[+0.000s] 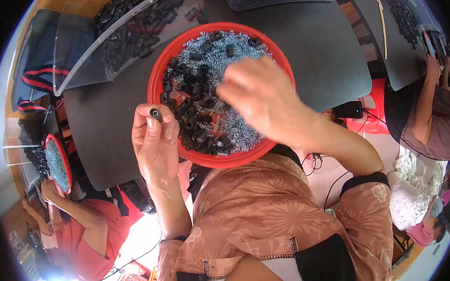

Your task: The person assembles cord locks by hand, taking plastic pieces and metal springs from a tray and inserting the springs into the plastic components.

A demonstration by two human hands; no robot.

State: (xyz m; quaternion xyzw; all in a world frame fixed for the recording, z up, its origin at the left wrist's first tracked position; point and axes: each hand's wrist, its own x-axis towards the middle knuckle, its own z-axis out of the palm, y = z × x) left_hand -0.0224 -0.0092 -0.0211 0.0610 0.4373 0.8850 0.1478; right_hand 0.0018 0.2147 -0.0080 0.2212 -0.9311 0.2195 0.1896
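Left hand: the left hand (155, 139) is raised at the near rim of the red bowl, its fingers (160, 128) closed on a small black cylindrical part (156, 113) held upright at the tips.
Right hand: the right hand (260, 94) is lowered over the bowl's contents; whether its fingers are closed on anything cannot be told.
Red bowl: the red bowl (160, 68) is set on the dark surface (316, 48), filled with black parts (192, 126) and small metal springs (238, 128).
Behind: a clear tray (76, 56) of more black parts is seen at the upper left.
Co-worker: a person in red (85, 235) is seated at the left with a second red bowl (58, 165).
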